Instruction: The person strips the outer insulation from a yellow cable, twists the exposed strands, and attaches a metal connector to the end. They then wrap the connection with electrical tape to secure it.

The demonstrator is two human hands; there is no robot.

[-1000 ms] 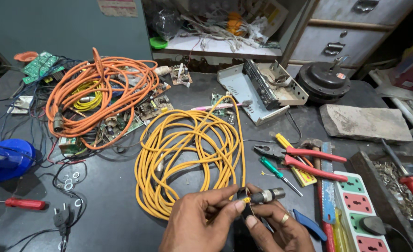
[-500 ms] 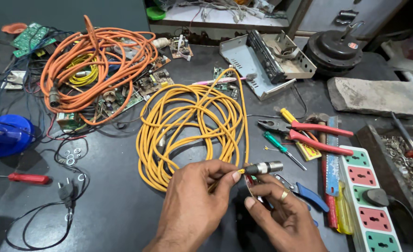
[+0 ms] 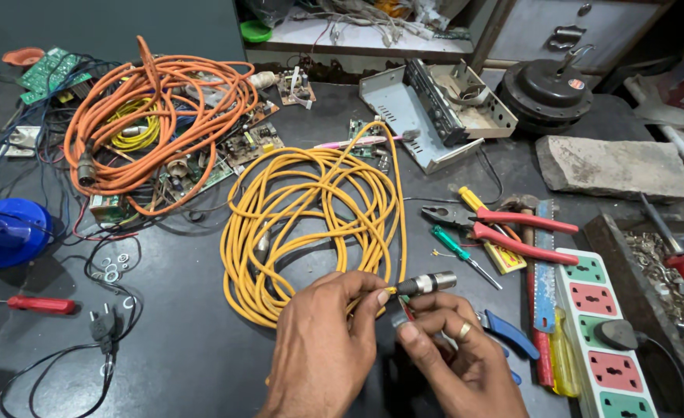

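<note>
My left hand [image 3: 319,348] pinches the end of the yellow cable [image 3: 311,209] where it enters a metal cylindrical connector [image 3: 427,283]. The connector sticks out to the right above my right hand [image 3: 458,356]. That hand sits just below the connector, fingers curled around a small dark tool with a reddish part, mostly hidden. A ring shows on one finger. The rest of the yellow cable lies coiled on the dark workbench beyond my hands.
An orange cable coil [image 3: 156,116] lies over circuit boards at back left. Red-handled pliers [image 3: 512,228], a green screwdriver [image 3: 462,251], blue-handled cutters [image 3: 508,333] and a white power strip [image 3: 601,333] lie right. A red screwdriver [image 3: 36,304], plug [image 3: 104,325] and blue object [image 3: 5,232] lie left.
The view has tilted down and forward. My hands lifted the connector slightly and turned it to point right; my right hand dropped below it.
</note>
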